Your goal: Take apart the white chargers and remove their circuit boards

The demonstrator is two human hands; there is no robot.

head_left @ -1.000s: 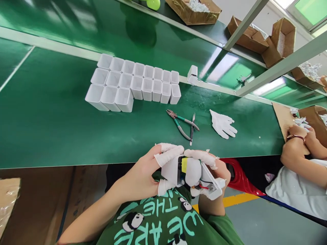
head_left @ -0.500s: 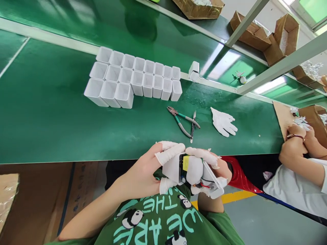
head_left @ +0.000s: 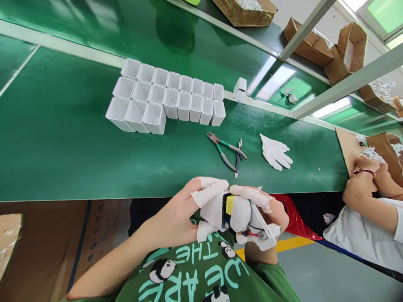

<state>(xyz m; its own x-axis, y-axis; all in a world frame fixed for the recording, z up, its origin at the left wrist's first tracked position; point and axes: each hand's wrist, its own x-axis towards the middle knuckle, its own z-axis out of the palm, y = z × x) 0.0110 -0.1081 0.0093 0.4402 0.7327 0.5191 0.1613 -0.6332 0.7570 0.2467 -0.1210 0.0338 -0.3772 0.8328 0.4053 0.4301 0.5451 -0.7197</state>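
Observation:
In front of my shirt, my left hand (head_left: pixel 185 212) is closed around a white plastic housing (head_left: pixel 213 214), its fingers covered with white finger cots. My right hand (head_left: pixel 267 205), also with white coverings on its fingers, grips an electronic insert (head_left: pixel 241 216). The insert has a yellow block, a rounded white part, red and black wires and an angled white end piece. Its yellow-block end sits at the mouth of the housing; how deep it reaches inside is hidden. Some right fingers are hidden behind the parts.
Rows of white rectangular housings (head_left: pixel 154 117) stand on the green table (head_left: pixel 78 163). Diagonal cutters (head_left: pixel 222 149), tweezers (head_left: pixel 238 159) and a white glove (head_left: pixel 275 152) lie nearer me. One more housing (head_left: pixel 240 87) stands by the shelf. A co-worker's hands (head_left: pixel 367 165) work at right beside a cardboard box (head_left: pixel 382 144).
The view has shifted very slightly. Both hands keep the housing and insert together in nearly the same position, with only a small shift of the right hand.

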